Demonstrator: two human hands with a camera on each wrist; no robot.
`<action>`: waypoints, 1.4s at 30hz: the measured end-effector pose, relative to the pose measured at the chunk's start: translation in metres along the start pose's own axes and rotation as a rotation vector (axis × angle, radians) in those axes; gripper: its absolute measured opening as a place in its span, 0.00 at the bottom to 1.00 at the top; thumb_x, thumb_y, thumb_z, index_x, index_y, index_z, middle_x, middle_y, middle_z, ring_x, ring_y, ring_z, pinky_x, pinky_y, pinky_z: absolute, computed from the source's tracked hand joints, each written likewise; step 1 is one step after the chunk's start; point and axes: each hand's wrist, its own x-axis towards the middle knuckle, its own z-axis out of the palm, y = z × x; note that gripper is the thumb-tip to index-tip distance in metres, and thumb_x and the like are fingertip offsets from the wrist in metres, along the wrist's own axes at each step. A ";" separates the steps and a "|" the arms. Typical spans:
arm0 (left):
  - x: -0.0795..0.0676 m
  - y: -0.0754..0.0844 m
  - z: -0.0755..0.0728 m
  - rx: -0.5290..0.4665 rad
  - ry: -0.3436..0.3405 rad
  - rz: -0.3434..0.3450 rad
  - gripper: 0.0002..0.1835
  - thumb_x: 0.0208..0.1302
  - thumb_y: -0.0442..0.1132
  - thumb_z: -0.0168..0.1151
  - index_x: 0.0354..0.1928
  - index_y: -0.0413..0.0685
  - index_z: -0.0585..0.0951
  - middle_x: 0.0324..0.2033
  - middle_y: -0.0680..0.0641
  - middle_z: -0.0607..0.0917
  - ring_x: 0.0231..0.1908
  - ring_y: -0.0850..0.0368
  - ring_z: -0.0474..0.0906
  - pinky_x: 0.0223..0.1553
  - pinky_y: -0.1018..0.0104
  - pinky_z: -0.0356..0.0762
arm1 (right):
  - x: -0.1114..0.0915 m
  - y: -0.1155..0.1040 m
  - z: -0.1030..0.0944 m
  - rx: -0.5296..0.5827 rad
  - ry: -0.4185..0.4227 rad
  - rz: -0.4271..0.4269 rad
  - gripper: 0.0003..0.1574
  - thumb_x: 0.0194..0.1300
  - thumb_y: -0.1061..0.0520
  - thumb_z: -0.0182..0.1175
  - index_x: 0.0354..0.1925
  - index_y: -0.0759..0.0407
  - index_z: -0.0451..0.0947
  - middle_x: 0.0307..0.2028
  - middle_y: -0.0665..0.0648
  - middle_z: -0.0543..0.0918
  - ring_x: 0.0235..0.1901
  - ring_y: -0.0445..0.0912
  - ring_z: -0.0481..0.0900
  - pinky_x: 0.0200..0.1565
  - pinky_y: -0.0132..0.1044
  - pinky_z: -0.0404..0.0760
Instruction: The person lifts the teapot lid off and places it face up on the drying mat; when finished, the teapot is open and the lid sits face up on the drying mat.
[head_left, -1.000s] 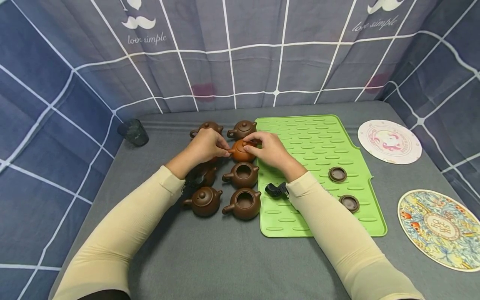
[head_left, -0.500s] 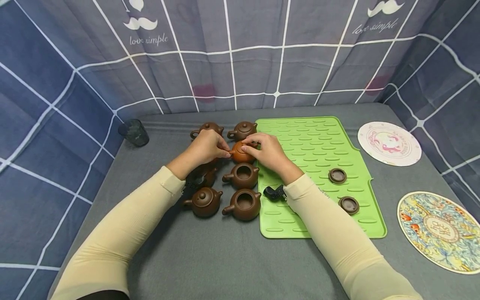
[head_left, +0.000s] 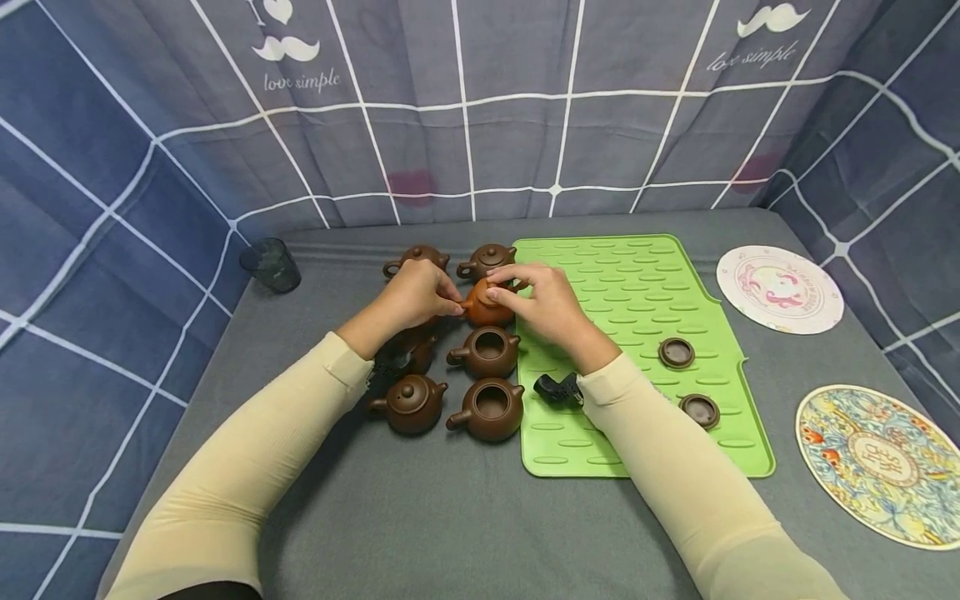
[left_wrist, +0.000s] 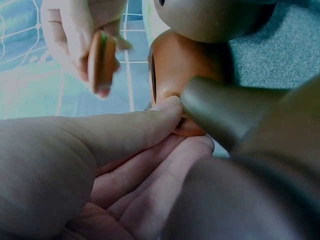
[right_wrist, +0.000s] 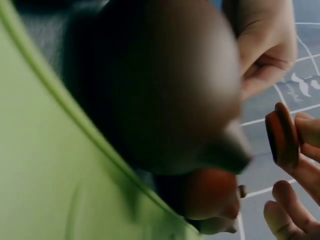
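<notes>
- Orange teapot (head_left: pixel 487 315), one: standing in the right-hand column of pots, beside the green mat (head_left: pixel 585 450); I am seeing its mouth uncovered in the left wrist view.
- Left hand (head_left: pixel 414 293): pinching that pot's handle between thumb and fingers.
- Right hand (head_left: pixel 547 304): pinching the orange lid (right_wrist: pixel 284 135), which is hanging clear above the pot. The two hands are working apart.
- Uncovered, two: a brown teapot (head_left: pixel 491 369) and a nearer brown teapot (head_left: pixel 492 429), both standing open.
- Loose lids, two: a brown lid (head_left: pixel 677 353) and a second brown lid (head_left: pixel 700 411), both lying on the mat.
- Covered, at least two: the front-left teapot (head_left: pixel 414 404) and the far teapot (head_left: pixel 487 260), both wearing lids.
- Unclear: pots partly behind the left arm; I am not counting their lids.
- Progress, my judgement: if uncovering, I am reckoning two finished, the orange one under way, the covered ones outstanding.
</notes>
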 end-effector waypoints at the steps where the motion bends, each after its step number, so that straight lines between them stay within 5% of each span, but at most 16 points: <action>1: 0.000 0.000 0.000 0.002 0.001 0.003 0.07 0.63 0.42 0.80 0.37 0.47 0.94 0.26 0.55 0.89 0.29 0.56 0.83 0.35 0.59 0.81 | -0.001 -0.001 -0.002 0.016 -0.002 -0.005 0.13 0.69 0.56 0.75 0.50 0.58 0.91 0.50 0.52 0.89 0.46 0.49 0.84 0.47 0.50 0.82; 11: -0.001 -0.001 0.000 -0.031 0.001 0.000 0.06 0.63 0.40 0.80 0.38 0.46 0.94 0.26 0.54 0.89 0.30 0.56 0.83 0.37 0.58 0.81 | -0.023 0.003 -0.046 0.245 -0.041 0.176 0.25 0.75 0.61 0.67 0.67 0.58 0.81 0.54 0.60 0.87 0.47 0.54 0.87 0.47 0.39 0.84; 16: -0.002 -0.001 0.000 -0.015 -0.003 0.004 0.07 0.64 0.41 0.79 0.38 0.46 0.94 0.27 0.54 0.89 0.32 0.55 0.83 0.39 0.57 0.81 | -0.039 0.020 -0.076 0.562 -0.013 0.310 0.27 0.78 0.67 0.59 0.72 0.59 0.76 0.64 0.67 0.78 0.55 0.51 0.85 0.60 0.40 0.79; 22: -0.002 -0.001 0.000 -0.010 -0.009 0.003 0.07 0.65 0.41 0.78 0.39 0.46 0.94 0.26 0.54 0.89 0.31 0.55 0.83 0.37 0.57 0.80 | -0.056 0.044 -0.117 0.882 0.054 0.375 0.27 0.77 0.73 0.56 0.71 0.68 0.73 0.61 0.70 0.74 0.57 0.55 0.83 0.63 0.46 0.75; 25: -0.001 -0.001 0.000 -0.012 -0.008 0.007 0.07 0.65 0.41 0.78 0.39 0.46 0.94 0.28 0.54 0.89 0.33 0.55 0.84 0.39 0.57 0.81 | -0.064 0.049 -0.138 0.795 0.132 0.473 0.28 0.74 0.71 0.62 0.69 0.66 0.73 0.57 0.69 0.77 0.53 0.53 0.86 0.59 0.43 0.79; 29: -0.001 -0.001 0.000 -0.013 -0.002 0.008 0.07 0.64 0.41 0.79 0.38 0.45 0.94 0.28 0.53 0.90 0.34 0.55 0.84 0.42 0.56 0.82 | -0.074 0.052 -0.159 0.378 0.143 0.645 0.37 0.70 0.61 0.72 0.71 0.63 0.68 0.63 0.69 0.75 0.47 0.43 0.85 0.49 0.32 0.83; 32: -0.001 -0.001 -0.001 -0.015 0.002 0.009 0.07 0.63 0.41 0.80 0.38 0.45 0.94 0.28 0.53 0.90 0.34 0.55 0.85 0.43 0.56 0.82 | -0.078 0.055 -0.166 0.099 0.115 0.691 0.41 0.68 0.56 0.75 0.71 0.64 0.66 0.66 0.70 0.73 0.45 0.42 0.81 0.42 0.27 0.80; 42: -0.001 -0.001 0.000 -0.014 0.004 0.023 0.07 0.63 0.41 0.80 0.38 0.45 0.94 0.27 0.53 0.89 0.32 0.56 0.84 0.41 0.56 0.82 | -0.089 0.068 -0.171 -0.114 0.066 0.643 0.34 0.66 0.54 0.77 0.62 0.68 0.74 0.55 0.71 0.81 0.40 0.39 0.79 0.38 0.26 0.78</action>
